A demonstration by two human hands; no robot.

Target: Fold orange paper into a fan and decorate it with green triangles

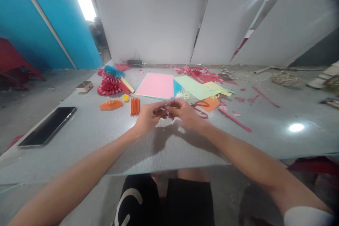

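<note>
Mostly hidden, small piece (166,104) between hands (182,111)

Orange paper pleats (135,106), pink sheet (156,84), red-handled scissors (194,105)

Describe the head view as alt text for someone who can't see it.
A person's left hand and right hand meet over a gray table, anything held too small to make out. A pink sheet lies ahead, orange pleated paper and a phone to the left, red-handled scissors to the right.

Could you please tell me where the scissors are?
In the head view, the scissors lie just right of the right hand, partly over the orange paper.
</note>
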